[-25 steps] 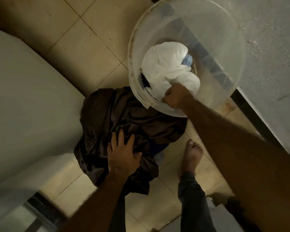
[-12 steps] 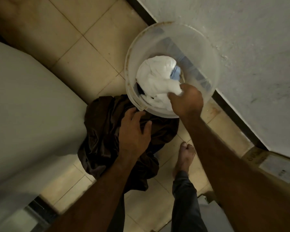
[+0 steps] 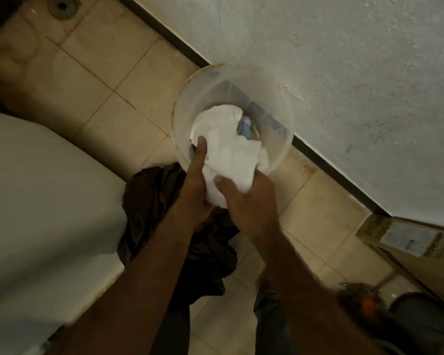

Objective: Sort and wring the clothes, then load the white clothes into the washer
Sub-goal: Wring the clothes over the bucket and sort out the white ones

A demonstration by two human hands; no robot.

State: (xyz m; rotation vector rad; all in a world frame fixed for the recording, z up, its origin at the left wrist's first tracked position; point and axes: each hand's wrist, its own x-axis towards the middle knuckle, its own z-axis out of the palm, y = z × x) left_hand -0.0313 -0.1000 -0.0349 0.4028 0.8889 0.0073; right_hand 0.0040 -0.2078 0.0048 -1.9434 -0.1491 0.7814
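A white garment (image 3: 228, 149) is bunched in a clear plastic bucket (image 3: 187, 103) that stands on the tiled floor by the wall. Its near end is lifted over the bucket's rim. My left hand (image 3: 194, 185) holds that end from the left, thumb lying along the cloth. My right hand (image 3: 251, 203) grips the same end from the right, fingers curled round it. A small pale blue piece (image 3: 245, 126) shows beside the white cloth inside the bucket. A dark brown garment (image 3: 151, 201) lies heaped on the floor under my forearms.
A large white appliance body (image 3: 44, 201) fills the left side. A rough white wall (image 3: 344, 85) with a dark skirting runs behind the bucket. A cardboard box (image 3: 408, 242) and dark objects (image 3: 400, 311) sit at the lower right. A floor drain (image 3: 61, 6) is at the top left.
My left hand left the dark brown garment and rose to the bucket, taking hold of the white garment. My right hand pulled the white cloth's end up over the rim.
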